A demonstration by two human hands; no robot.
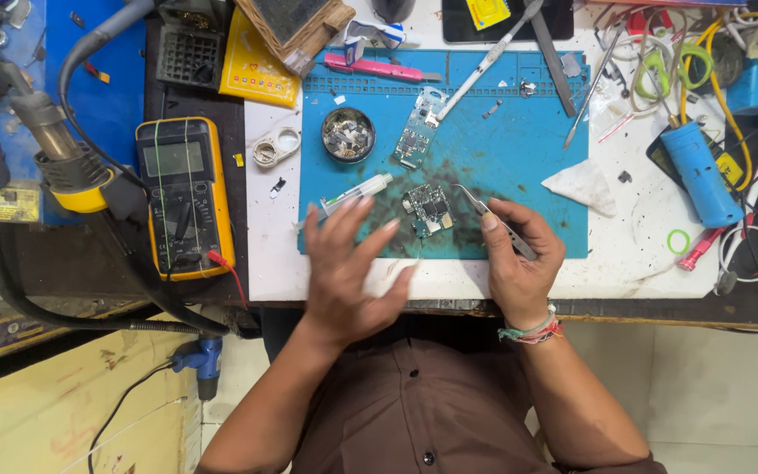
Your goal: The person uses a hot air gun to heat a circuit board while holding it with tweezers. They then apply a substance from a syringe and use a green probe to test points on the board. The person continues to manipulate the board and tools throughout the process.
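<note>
The small dark-green circuit board (429, 211) lies on the blue silicone work mat (519, 158), near its near edge, between the two hands. The mat covers the middle of the white bench top (633, 254).

Far left of the mat rests a yellow digital multimeter (184, 195) with a red probe lead, and farther left a grey hot-air nozzle with a yellow collar (67, 162). On the right side of the bench lies a blue cylinder (700, 173) among tangled wires.

The left hand (350, 276) hovers open over the near-left part of the mat, fingers spread and slightly blurred, holding nothing; its fingertips are just beside a clear syringe (357, 194) that lies left of the board. The right hand (519, 259) is closed around a pair of fine metal tweezers (489, 215), pinched between thumb and fingers, with the curved tips pointing left, just beside the board's right edge; whether they touch it cannot be told.

Farther on the mat sits a second, paler elongated circuit board (418, 132), and left of it a small round metal tin of bits (348, 134). A folded white tissue (584, 186) lies at the mat's right edge.
</note>
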